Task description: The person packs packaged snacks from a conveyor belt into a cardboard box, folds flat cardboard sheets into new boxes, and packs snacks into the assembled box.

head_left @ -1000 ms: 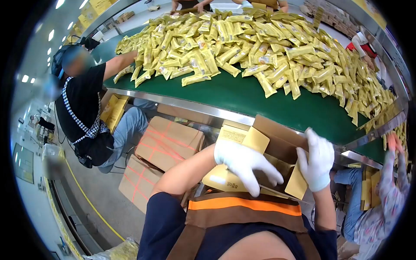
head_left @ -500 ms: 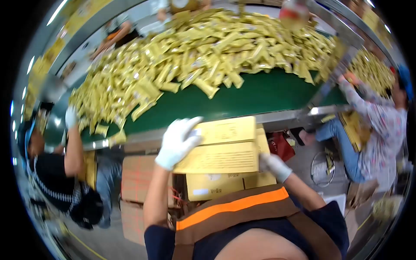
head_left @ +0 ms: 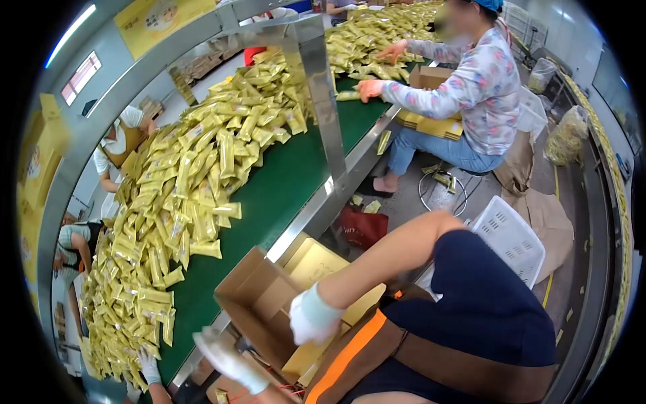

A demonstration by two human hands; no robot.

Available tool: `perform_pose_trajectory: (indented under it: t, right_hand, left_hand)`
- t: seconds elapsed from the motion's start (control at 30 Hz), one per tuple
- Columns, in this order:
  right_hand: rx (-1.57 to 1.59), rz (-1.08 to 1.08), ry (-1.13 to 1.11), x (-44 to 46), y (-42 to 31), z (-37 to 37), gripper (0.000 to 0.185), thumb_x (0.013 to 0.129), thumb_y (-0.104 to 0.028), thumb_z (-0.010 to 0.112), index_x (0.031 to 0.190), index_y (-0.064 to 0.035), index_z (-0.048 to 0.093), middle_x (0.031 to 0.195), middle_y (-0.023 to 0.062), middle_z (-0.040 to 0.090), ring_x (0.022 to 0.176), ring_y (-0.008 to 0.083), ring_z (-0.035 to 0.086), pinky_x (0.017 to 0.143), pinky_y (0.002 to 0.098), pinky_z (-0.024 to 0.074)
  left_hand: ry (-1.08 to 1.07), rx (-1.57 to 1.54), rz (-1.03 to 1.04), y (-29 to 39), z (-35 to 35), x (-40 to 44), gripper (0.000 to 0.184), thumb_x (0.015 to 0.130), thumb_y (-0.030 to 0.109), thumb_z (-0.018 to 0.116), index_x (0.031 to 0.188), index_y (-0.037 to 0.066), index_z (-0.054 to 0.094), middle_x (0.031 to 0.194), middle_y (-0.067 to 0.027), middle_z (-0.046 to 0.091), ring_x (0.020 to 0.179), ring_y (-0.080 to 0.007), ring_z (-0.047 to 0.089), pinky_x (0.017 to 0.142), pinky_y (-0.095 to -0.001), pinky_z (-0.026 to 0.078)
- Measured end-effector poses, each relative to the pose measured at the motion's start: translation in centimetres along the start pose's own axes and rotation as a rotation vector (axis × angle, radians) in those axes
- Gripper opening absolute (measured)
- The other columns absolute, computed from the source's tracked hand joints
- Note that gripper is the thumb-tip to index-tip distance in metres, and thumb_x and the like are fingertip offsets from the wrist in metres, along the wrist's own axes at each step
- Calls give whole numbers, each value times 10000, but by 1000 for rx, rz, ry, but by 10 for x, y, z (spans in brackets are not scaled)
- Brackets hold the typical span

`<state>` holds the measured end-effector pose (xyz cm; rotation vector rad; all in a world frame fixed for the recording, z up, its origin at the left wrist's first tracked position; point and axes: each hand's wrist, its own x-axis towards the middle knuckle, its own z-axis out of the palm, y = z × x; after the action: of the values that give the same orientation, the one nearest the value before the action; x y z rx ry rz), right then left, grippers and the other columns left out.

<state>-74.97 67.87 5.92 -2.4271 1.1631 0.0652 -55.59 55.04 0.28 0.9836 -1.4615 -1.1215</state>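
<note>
An opened cardboard box tilts at the belt's edge in front of me, its brown inside facing up. My right hand, in a white glove, reaches down at the box opening; its fingers are partly hidden, so I cannot see whether they grip anything. My left hand, also gloved, is beside the box's near left side, smeared by motion, with its fingers stretched out and nothing visible in them. Yellow cartons lie behind the box and under my right forearm.
Yellow sachets are heaped on the green belt. A metal post rises from its edge. A co-worker sits at the right; another's gloved hand is at lower left. A white basket and red bag are on the floor.
My view has swung to the right. The yellow carton I held flat between both hands now appears as an opened box, and my left hand has come off it.
</note>
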Motion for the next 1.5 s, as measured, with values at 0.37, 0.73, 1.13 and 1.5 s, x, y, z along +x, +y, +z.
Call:
perform_pose_trajectory:
  t: [0.37, 0.73, 1.13, 1.5]
  right_hand:
    - [-205, 385, 609, -3, 28, 69, 431, 802, -458, 663, 1073, -123, 667, 1342, 207, 548, 1315, 377, 445, 1088, 574, 300]
    - [476, 495, 938, -14, 32, 129, 621, 831, -193, 567, 1432, -129, 422, 1586, 252, 156, 1464, 421, 184, 1173, 462, 264]
    - [-266, 686, 1226, -6, 370, -165, 775, 883, -666, 485, 1450, -140, 442, 1450, 218, 454, 1338, 363, 445, 1118, 416, 363]
    - [-26, 739, 436, 85, 359, -135, 849, 775, -762, 527, 1441, -238, 474, 1420, 157, 506, 1241, 359, 528, 1053, 444, 410]
  left_hand:
    - [-822, 897, 229, -46, -29, 23, 964, 721, 356, 768, 1517, 77, 302, 1589, -243, 169, 1451, -481, 139, 1172, -548, 188]
    - [-479, -115, -256, -58, 13, -70, 763, 913, 247, 508, 1564, 48, 162, 1615, -186, 159, 1471, -341, 196, 1191, -459, 162]
    - [-204, 876, 394, -96, 35, 211, 758, 897, 385, 652, 1501, 54, 338, 1552, -249, 285, 1429, -464, 241, 1172, -505, 205]
    - [-413, 474, 55, -135, 129, 204, 1016, 766, 472, 755, 1551, 103, 225, 1514, -241, 365, 1394, -427, 322, 1143, -460, 257]
